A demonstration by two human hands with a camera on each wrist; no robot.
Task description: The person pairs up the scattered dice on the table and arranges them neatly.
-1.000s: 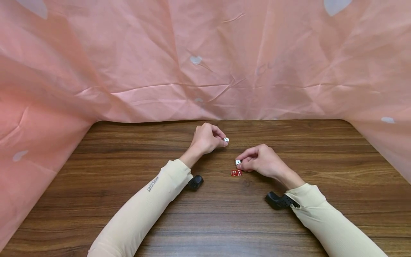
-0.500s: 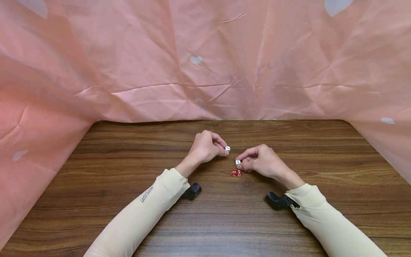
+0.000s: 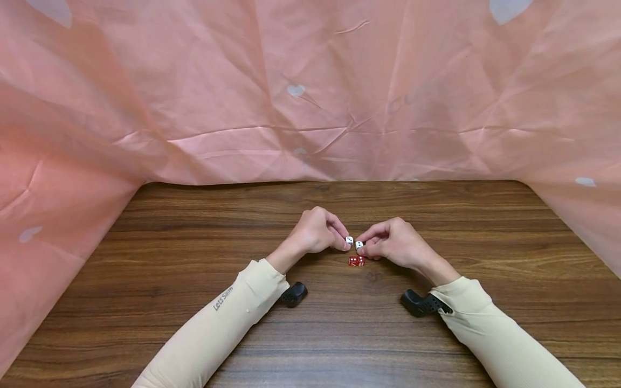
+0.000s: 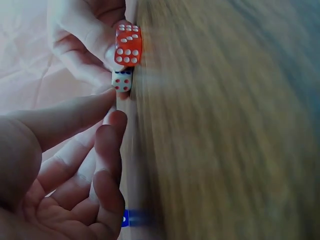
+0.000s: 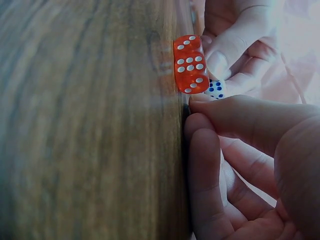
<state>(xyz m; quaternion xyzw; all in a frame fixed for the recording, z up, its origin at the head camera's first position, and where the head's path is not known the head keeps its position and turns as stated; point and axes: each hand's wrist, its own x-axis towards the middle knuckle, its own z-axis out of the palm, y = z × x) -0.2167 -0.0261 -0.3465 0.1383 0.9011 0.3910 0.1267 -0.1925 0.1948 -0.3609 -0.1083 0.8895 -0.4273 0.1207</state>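
Your left hand [image 3: 316,231] pinches one white die [image 3: 349,240] and your right hand [image 3: 401,243] a second white die [image 3: 359,244], fingers clamped on each, a narrow gap between them. Probably best to close it slowly and squarely, without nudging the red dice [image 3: 354,262] beside them on the counter [image 3: 349,323].

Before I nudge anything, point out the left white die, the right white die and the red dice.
Left white die [image 3: 349,240]: head view, upper face.
Right white die [image 3: 359,244]: head view, upper face.
Red dice [image 5: 190,64]: right wrist view, the face showing six white pips.
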